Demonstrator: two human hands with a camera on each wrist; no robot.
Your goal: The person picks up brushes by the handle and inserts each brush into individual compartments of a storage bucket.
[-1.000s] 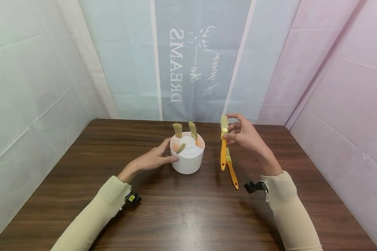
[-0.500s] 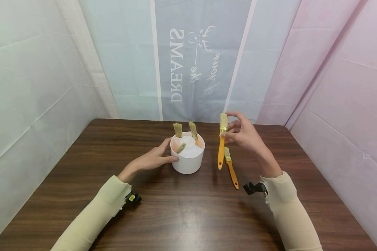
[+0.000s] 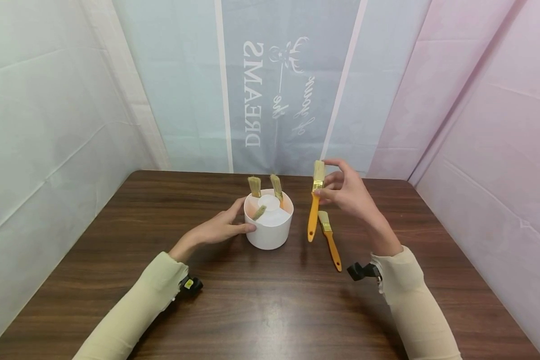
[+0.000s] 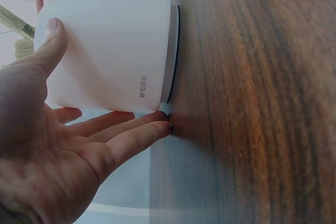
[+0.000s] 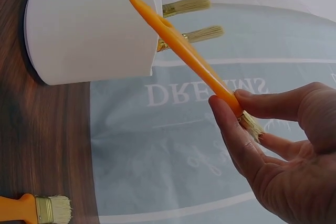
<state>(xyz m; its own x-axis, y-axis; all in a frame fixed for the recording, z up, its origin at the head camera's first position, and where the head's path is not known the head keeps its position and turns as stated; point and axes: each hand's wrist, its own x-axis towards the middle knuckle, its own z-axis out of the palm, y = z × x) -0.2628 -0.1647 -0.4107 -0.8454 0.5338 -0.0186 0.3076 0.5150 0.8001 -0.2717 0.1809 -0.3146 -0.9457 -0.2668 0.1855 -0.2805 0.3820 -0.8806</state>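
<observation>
A round white brush holder [image 3: 270, 235] with inner compartments stands upright on the table. Several paintbrushes stick out of it bristles up, among them one at the back left [image 3: 254, 186]. My left hand [image 3: 218, 227] rests against the holder's left side, thumb on the near wall, fairly straight fingers along the far side. To the right, my right hand [image 3: 348, 192] pinches a yellow-handled paintbrush [image 3: 313, 215] near its ferrule between thumb and fingers, bristles up and handle hanging down above the table. Another yellow paintbrush [image 3: 332, 247] lies on the table below that hand.
The dark wood-grain table [image 3: 270, 310] ends at a back edge, behind which hangs a blue-grey printed cloth [image 3: 288, 100]. Pale cloth walls stand on the left [image 3: 49, 125] and right [image 3: 490, 125]. A black wrist camera [image 3: 362, 271] sits low on the right sleeve.
My right hand has shifted slightly left and up with its paintbrush, whose handle end has swung left toward the holder. The left hand and the holder have stayed in place.
</observation>
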